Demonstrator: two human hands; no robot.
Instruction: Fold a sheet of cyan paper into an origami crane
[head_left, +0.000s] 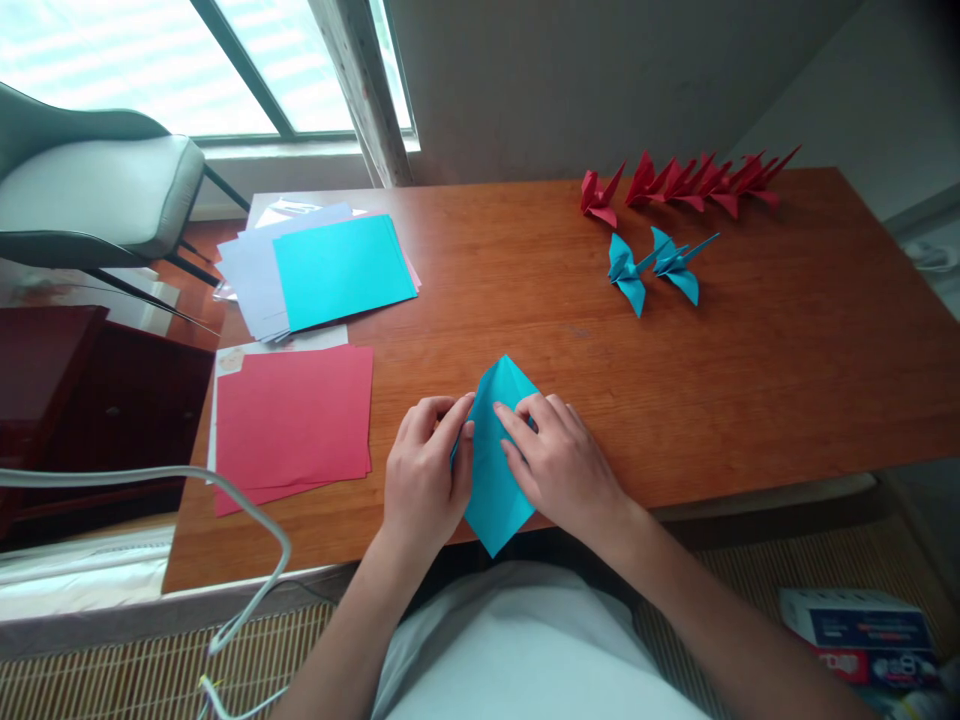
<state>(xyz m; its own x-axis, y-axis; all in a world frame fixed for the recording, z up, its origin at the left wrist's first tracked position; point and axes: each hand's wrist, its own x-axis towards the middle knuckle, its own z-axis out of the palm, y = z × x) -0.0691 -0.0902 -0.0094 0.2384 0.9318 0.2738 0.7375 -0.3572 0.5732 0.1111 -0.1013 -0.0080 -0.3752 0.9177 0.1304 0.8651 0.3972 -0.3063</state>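
A sheet of blue origami paper (491, 490), folded into a long diamond, lies at the table's front edge with one point toward me. My left hand (429, 460) pinches its left edge between thumb and fingers. From the other side, my right hand (561, 450) grips the right edge, its index finger and thumb reaching over the paper's face. The underside of the paper and some fingertips are hidden. Beyond my hands stand two blue paper cranes, a left one (628, 275) and a right one (677, 265).
Several red paper cranes (705, 185) form a row at the table's back right. Stacks of red paper (296, 420) and blue paper (345, 270) lie on the left, beside white sheets (251, 285). A pale cable (277, 535) loops past the wooden table's (787, 380) front left corner.
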